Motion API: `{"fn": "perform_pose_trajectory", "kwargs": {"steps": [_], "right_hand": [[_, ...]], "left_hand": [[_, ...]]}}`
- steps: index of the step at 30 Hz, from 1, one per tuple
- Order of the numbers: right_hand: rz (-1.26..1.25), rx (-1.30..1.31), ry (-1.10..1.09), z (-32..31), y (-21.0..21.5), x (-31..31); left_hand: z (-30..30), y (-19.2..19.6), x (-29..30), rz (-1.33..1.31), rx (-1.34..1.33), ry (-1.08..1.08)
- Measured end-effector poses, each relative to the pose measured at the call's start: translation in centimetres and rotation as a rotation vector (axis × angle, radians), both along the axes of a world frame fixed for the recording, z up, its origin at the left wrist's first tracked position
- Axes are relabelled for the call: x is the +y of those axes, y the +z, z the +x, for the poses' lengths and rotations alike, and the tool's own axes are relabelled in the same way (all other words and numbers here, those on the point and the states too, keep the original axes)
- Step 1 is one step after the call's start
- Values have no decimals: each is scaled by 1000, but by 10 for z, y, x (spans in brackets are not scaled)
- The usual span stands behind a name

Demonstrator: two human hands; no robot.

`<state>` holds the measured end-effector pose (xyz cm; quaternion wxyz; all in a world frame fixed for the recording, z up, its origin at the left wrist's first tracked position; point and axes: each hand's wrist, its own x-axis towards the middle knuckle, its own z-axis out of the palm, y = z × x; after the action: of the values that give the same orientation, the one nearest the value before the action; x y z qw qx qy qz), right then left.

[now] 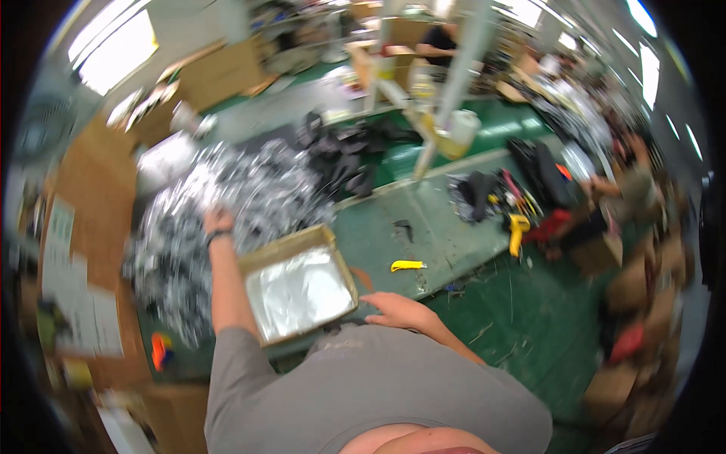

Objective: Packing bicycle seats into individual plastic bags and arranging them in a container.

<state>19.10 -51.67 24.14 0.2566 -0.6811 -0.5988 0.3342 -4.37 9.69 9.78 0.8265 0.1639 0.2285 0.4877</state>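
Observation:
My left hand (218, 220) reaches onto a large heap of clear plastic-bagged items (265, 185); motion blur hides its fingers, so any hold cannot be made out. Just in front of my body sits an open cardboard box (346, 270), its inside covered by a shiny, clear plastic-like layer (299, 291). Beside the box's near right corner is my right hand (397, 309), fingers stretched toward the rim and nothing seen in them. Whether they touch the cardboard is unclear. A yellow utility knife (408, 265) lies on the green table (370, 231) right of the box.
Black items (352, 147) lie beyond the heap. A small dark piece (405, 228), hand tools (518, 198) and a yellow glue-gun-shaped tool (518, 233) lie to the right. A pale post (454, 83) rises behind the table near a yellowish jug (458, 135). Another person (635, 189) works far right.

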Motion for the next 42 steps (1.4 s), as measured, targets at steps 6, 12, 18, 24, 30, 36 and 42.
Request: {"fn": "perform_pose_trajectory", "kwargs": {"steps": [6,12,18,24,30,36,42], "right_hand": [[-174,28,-134,22,-29,-27],[-321,37,-139,35,-29,-21],[-356,58,-136,45,-46,-17],[-333,148,-157,92,-81,-18],[-304,22,-131,191,-127,29],[-391,24,-15,320,-181,138],[-348,-124,144,455,-244,319]], "left_hand": [[95,-63,-70,-4,356,-6],[189,-79,-223,648,894,-372],[230,-24,-249,1622,1533,32],[246,-55,-191,1129,2018,-860],[277,-49,-182,1188,1902,-778],[290,-40,-170,1053,1979,-779],[300,-46,-152,1015,1992,-712]]}}
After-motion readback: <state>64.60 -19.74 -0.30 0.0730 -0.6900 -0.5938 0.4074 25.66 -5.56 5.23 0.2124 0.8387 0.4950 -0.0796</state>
